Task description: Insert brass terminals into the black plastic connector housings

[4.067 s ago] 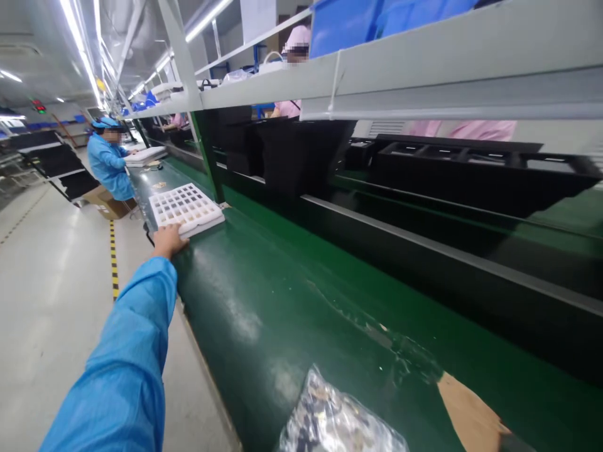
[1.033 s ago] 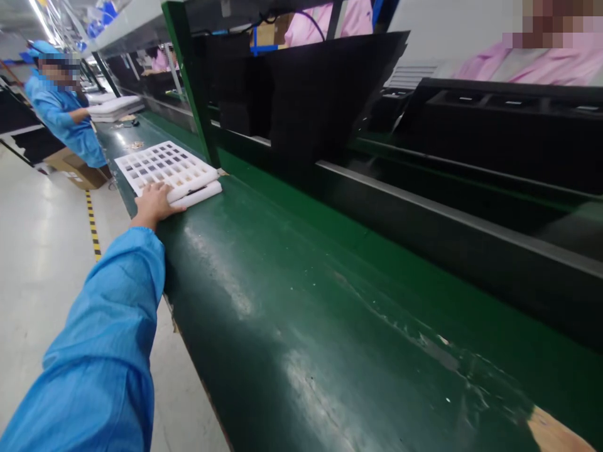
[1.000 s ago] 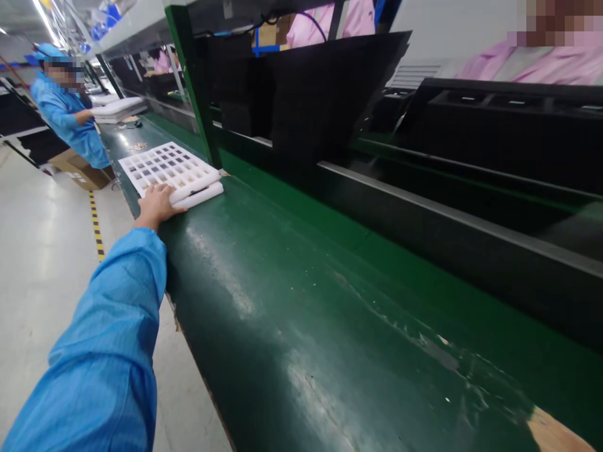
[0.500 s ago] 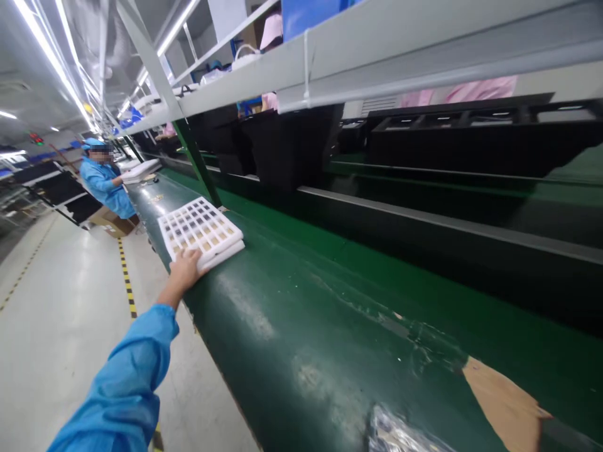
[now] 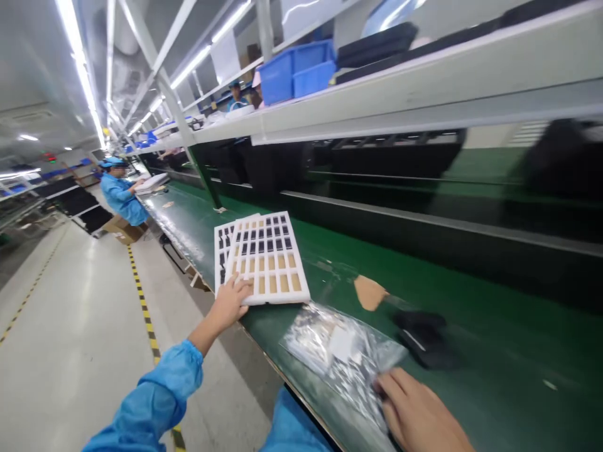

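Note:
My left hand grips the near left corner of a white foam tray, fingers on top. The tray's compartments hold dark pieces in several far rows, with tan bottoms showing in the near rows. It lies askew on a second white tray, whose left part shows with dark pieces in it. To the right, a clear plastic bag of small parts, not clear in kind, lies on the green bench. My right hand, slightly blurred, has its curled fingers on the bag's right edge.
A blurred black object and a brown cardboard piece lie beyond the bag on the bench. A green post stands behind the trays. Blue bins sit on the shelf above. A co-worker in blue stands farther along the bench.
The trays have come nearer with my left hand, and the top one now sits skewed over the lower. My right hand has entered and touches the bag. The view has shifted.

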`<state>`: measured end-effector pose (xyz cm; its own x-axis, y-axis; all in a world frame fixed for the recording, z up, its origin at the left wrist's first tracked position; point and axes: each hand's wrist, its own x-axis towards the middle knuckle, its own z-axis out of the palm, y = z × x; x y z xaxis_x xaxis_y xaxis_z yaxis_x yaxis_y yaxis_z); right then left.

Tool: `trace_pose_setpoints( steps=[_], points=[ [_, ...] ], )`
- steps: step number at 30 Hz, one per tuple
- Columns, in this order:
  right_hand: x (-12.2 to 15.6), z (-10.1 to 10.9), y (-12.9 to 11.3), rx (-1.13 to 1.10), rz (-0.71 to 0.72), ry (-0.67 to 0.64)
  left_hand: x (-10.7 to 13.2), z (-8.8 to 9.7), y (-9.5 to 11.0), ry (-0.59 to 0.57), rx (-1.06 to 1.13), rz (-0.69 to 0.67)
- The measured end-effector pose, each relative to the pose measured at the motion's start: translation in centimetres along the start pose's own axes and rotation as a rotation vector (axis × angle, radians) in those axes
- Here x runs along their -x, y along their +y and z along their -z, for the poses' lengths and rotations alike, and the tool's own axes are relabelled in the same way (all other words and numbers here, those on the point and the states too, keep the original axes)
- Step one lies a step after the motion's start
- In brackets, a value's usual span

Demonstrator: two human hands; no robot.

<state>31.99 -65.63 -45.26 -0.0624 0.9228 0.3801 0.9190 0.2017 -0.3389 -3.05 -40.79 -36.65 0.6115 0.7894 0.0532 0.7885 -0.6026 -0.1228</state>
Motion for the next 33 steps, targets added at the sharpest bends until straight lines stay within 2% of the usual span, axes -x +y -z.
trace_pose_setpoints(
  steps=[3,7,11,15,17,18,19,20,21,24,26,29,33],
  points=[
    [-0.3,0.9,-1.1,0.046,-0.018,-0.031,-1.4,0.6,0.8,0.068,-0.014,0.004],
    [-0.8,1.3,-2.0,0.020,-0.095,-0.097,-3.1,2.1,0.0,0.196,-0.059,0.128],
    [-1.1,1.3,-2.2,-0.035,-0.148,-0.127,-2.3,2.3,-0.6,0.267,-0.073,0.250],
    [-1.1,1.4,-2.3,-0.076,-0.174,-0.131,0.8,1.2,-0.9,0.233,-0.049,0.254],
    [-1.1,1.5,-2.4,-0.097,-0.181,-0.129,1.6,1.6,-2.3,0.180,0.010,0.192],
    [-1.2,1.5,-2.5,-0.106,-0.184,-0.129,1.3,2.1,-3.4,0.135,0.127,0.152],
    [-1.2,1.6,-2.6,-0.112,-0.186,-0.129,0.4,2.8,-4.7,0.139,0.256,0.233],
    [-1.3,1.7,-2.6,-0.115,-0.192,-0.133,-1.0,3.4,-6.1,0.175,0.345,0.420],
    [-1.3,1.8,-2.7,-0.113,-0.199,-0.140,-2.8,4.0,-7.4,0.199,0.341,0.547],
    [-1.4,2.2,-2.8,-0.108,-0.203,-0.182,-9.8,4.6,-10.2,0.204,0.308,0.803],
    [-1.4,2.5,-2.8,-0.110,-0.187,-0.204,-13.8,4.0,-10.7,0.169,0.285,0.908],
    [-1.5,2.9,-2.8,-0.095,-0.171,-0.213,-17.2,3.1,-10.5,0.115,0.211,0.967],
    [-2.2,3.3,-2.9,-0.086,-0.138,-0.212,-19.4,3.4,-9.6,0.039,0.108,0.823]
  ],
)
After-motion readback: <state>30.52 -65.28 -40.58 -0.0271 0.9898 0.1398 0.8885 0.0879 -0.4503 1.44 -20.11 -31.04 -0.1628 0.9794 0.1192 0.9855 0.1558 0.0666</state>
